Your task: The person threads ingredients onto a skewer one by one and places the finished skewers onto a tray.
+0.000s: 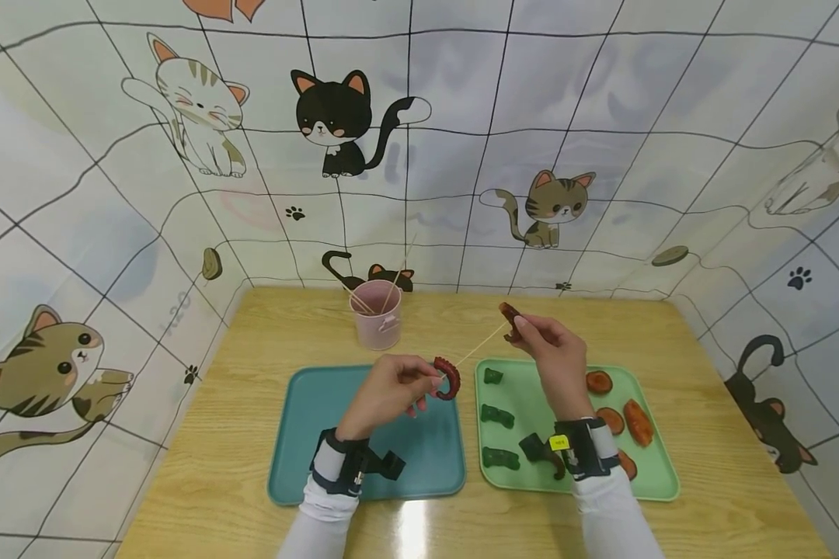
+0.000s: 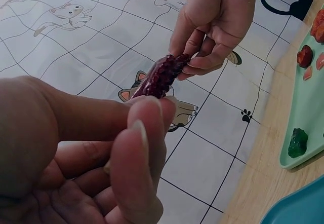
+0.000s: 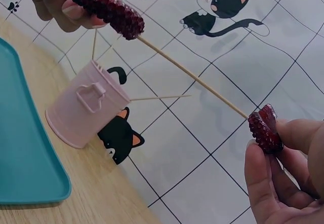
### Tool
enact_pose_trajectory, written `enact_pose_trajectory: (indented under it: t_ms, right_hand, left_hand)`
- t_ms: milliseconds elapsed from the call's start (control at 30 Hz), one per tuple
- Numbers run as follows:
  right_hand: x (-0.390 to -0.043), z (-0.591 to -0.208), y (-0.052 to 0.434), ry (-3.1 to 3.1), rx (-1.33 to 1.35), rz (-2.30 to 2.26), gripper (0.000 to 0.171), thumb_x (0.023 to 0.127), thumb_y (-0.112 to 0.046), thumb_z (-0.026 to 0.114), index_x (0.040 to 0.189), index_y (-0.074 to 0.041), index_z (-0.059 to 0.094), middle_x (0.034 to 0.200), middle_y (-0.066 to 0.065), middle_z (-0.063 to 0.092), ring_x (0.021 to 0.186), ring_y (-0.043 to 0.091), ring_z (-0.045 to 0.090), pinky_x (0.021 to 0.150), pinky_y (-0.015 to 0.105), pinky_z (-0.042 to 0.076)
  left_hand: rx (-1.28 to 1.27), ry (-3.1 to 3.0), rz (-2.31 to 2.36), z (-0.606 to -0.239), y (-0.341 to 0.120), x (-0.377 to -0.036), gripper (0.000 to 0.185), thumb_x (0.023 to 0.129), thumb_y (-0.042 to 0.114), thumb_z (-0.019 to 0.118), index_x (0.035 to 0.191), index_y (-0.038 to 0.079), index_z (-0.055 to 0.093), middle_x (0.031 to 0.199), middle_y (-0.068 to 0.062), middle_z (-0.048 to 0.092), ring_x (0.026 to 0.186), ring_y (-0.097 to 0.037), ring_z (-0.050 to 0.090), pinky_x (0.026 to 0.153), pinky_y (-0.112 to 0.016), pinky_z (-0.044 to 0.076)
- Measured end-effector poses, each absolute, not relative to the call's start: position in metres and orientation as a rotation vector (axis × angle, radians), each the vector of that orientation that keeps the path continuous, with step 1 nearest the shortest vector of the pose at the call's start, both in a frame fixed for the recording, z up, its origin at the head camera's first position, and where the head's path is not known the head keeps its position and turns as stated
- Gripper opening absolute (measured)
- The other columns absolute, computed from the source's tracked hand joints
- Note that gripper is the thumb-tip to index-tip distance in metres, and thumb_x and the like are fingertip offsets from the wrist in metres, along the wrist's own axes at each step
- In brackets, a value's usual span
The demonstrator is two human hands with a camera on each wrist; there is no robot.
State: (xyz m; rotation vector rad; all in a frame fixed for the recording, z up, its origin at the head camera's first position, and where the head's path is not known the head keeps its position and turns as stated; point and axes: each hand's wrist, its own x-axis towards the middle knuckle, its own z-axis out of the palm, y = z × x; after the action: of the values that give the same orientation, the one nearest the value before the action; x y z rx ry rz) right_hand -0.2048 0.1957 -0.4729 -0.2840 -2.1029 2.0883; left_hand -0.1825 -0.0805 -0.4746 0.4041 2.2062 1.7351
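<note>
My left hand (image 1: 391, 388) pinches a thin wooden skewer (image 3: 195, 77) near one end, above the teal tray. A curled dark-red toy octopus tentacle (image 3: 114, 15) is threaded on the skewer just beyond those fingers. Higher and to the right, my right hand (image 1: 555, 357) pinches a second dark-red tentacle (image 3: 266, 133) between thumb and fingers. The skewer's far end meets this second piece; whether it has pierced it cannot be told. In the left wrist view, the left fingers hide most of the skewer.
A teal tray (image 1: 419, 462) lies at left, a light green tray (image 1: 653, 483) at right. On the green one are green pieces (image 1: 496, 417), round brown slices (image 1: 599, 381), an orange-brown piece (image 1: 638, 423) and another tentacle (image 1: 555, 463). Behind stands a pink bucket (image 1: 379, 332) with several skewers.
</note>
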Motion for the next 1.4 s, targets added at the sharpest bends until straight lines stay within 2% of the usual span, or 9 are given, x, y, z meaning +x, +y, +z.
enact_pose_trajectory:
  t_ms: [233,433,767,1000,1233,1400]
  right_hand:
    - [-0.207,-0.471,0.189,-2.048,-0.266,2.146,0.041,0.091,-0.033,0.077,0.119,-0.004,0.072,0.109,0.002,0.072,0.092,0.012,0.075,0.088,0.026,0.059]
    - [-0.21,-0.474,0.186,-2.038,-0.278,2.145,0.041,0.09,-0.034,0.078,0.118,-0.005,0.072,0.111,0.003,0.072,0.092,0.013,0.075,0.089,0.029,0.06]
    - [-0.212,-0.47,0.181,-2.021,-0.29,2.166,0.04,0.091,-0.033,0.078,0.119,-0.005,0.071,0.111,0.003,0.072,0.092,0.012,0.075,0.088,0.027,0.059]
    - [-0.212,-0.47,0.179,-1.985,-0.302,2.211,0.04,0.091,-0.032,0.078,0.119,-0.005,0.07,0.109,0.003,0.072,0.092,0.012,0.075,0.089,0.028,0.059]
    - [-0.208,-0.471,0.181,-1.966,-0.326,2.215,0.038,0.092,-0.029,0.077,0.119,-0.004,0.07,0.109,0.003,0.071,0.092,0.012,0.075,0.087,0.027,0.06]
    - [-0.205,-0.472,0.181,-1.998,-0.323,2.204,0.04,0.092,-0.031,0.078,0.12,-0.004,0.07,0.107,0.001,0.073,0.091,0.012,0.075,0.086,0.025,0.06]
  left_hand:
    - [0.386,2.22,1.742,-0.474,-0.082,-0.182,0.01,0.098,0.017,0.071,0.101,0.008,0.076,0.078,-0.003,0.07,0.061,-0.015,0.063,0.054,-0.031,0.054]
    - [0.388,2.228,1.744,-0.475,-0.085,-0.183,0.011,0.099,0.015,0.069,0.102,0.006,0.075,0.078,-0.005,0.07,0.061,-0.016,0.062,0.054,-0.029,0.054]
    - [0.406,2.232,1.74,-0.472,-0.087,-0.185,0.013,0.099,0.016,0.069,0.102,0.005,0.075,0.079,-0.005,0.07,0.061,-0.016,0.063,0.055,-0.029,0.055]
    - [0.384,2.233,1.74,-0.473,-0.088,-0.185,0.011,0.098,0.015,0.07,0.101,0.006,0.075,0.079,-0.004,0.07,0.066,-0.029,0.066,0.055,-0.032,0.055]
    - [0.41,2.228,1.752,-0.474,-0.084,-0.184,0.013,0.098,0.017,0.071,0.102,0.006,0.076,0.079,-0.005,0.07,0.063,-0.019,0.064,0.054,-0.03,0.054]
    - [0.407,2.227,1.752,-0.476,-0.083,-0.183,0.012,0.098,0.016,0.071,0.102,0.006,0.075,0.079,-0.005,0.069,0.063,-0.02,0.065,0.054,-0.028,0.053]
